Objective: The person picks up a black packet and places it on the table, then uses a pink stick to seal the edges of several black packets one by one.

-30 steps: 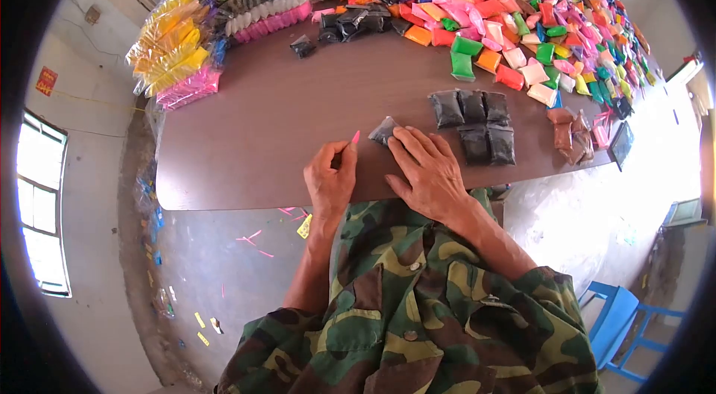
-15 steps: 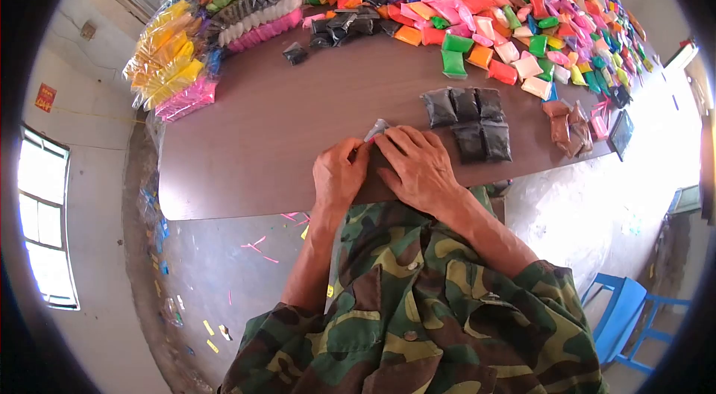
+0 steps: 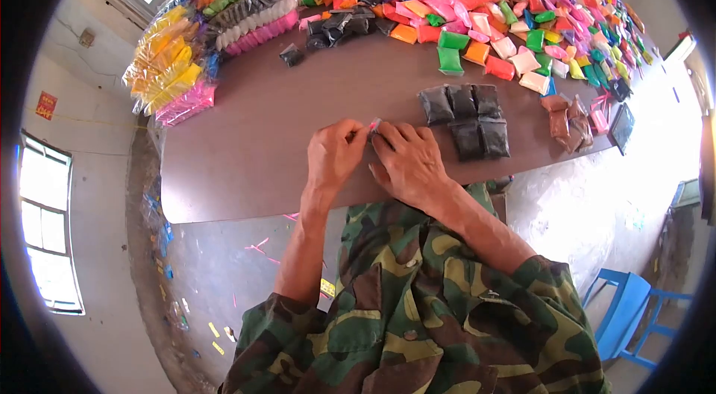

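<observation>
My left hand [image 3: 333, 158] is closed in a pinch close to the fingertips of my right hand. Its thumb and forefinger meet at the edge of a small packet [image 3: 374, 125], greyish with a red-pink bit, but what they grip is too small to make out. Over that packet, my right hand [image 3: 410, 166] bends its fingers and presses it to the table, hiding most of it. To the right of my right hand lie several black packets [image 3: 466, 142] in two rows. A single black packet [image 3: 291, 55] rests farther up the table.
Brown packets [image 3: 567, 125] lie at the table's right end. A large heap of coloured packets [image 3: 485, 14] covers the far side. Bagged rows of packets [image 3: 171, 58] stand at the far left. The brown table [image 3: 246, 148] ends just before my body. A blue chair [image 3: 623, 312] stands at right.
My left hand has lifted slightly and drawn up and left, still pinched. Less of the grey packet shows at my right fingertips, and my right hand has shifted a little left.
</observation>
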Demonstrator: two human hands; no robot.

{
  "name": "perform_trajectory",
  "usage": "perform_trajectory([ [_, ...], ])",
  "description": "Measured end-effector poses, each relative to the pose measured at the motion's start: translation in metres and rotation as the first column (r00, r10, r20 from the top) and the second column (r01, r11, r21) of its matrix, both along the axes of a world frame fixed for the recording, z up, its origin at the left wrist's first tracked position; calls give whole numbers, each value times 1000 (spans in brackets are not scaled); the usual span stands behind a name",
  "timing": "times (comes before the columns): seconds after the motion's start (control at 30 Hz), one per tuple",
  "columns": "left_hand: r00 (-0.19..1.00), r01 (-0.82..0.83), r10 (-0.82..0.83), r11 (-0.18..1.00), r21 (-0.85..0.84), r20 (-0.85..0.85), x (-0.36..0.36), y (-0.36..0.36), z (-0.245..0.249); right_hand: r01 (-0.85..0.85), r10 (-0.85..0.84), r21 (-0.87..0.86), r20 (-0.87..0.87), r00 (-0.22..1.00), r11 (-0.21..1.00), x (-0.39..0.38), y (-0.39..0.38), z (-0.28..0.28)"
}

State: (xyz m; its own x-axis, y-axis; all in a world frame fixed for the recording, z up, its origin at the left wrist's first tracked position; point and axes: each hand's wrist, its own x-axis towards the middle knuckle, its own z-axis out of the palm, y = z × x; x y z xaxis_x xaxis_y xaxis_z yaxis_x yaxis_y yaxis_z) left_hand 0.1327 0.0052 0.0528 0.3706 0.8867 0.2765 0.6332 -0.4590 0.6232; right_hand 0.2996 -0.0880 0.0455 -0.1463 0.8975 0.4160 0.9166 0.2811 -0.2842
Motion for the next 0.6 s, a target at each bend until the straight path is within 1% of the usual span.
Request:
perform_trajectory([
  [0.07, 999, 34, -34, 997, 64, -10, 3, 0, -4, -6, 7, 60, -23, 1000, 998, 0, 0, -4],
  [0.1, 999, 37, -35, 998, 60, -36, 2, 3, -5, -6, 9, 92, -34, 999, 996, 1, 1, -5],
  [0.17, 995, 50, -45, 998, 45, -89, 2, 12, -7, -10, 12, 74, -39, 999, 997, 2, 2, -5],
  [0.27, 993, 75, -66, 994, 81, -101, 6, 23, -2, -20, 24, 63, -63, 998, 998, 2, 1, -3],
  [0.37, 998, 45, -46, 999, -31, -52, 9, 26, 8, -20, 24, 51, -74, 997, 998, 3, 0, -3],
  [0.4, 996, 73, -73, 997, -16, -46, 11, 25, 10, -17, 20, 42, -75, 997, 999, 3, -1, -4],
  [0.47, 993, 115, -114, 993, 8, -35, 9, 17, 9, -7, 18, 128, -87, 996, 992, 3, -1, -5],
  [0.5, 992, 113, -111, 994, 15, -63, 7, 18, 3, -11, 27, 175, -91, 995, 984, 2, 1, -4],
  [0.6, 985, 105, -97, 993, 48, -139, 10, 30, -3, -11, 21, 131, -78, 997, 991, 2, 2, -7],
])
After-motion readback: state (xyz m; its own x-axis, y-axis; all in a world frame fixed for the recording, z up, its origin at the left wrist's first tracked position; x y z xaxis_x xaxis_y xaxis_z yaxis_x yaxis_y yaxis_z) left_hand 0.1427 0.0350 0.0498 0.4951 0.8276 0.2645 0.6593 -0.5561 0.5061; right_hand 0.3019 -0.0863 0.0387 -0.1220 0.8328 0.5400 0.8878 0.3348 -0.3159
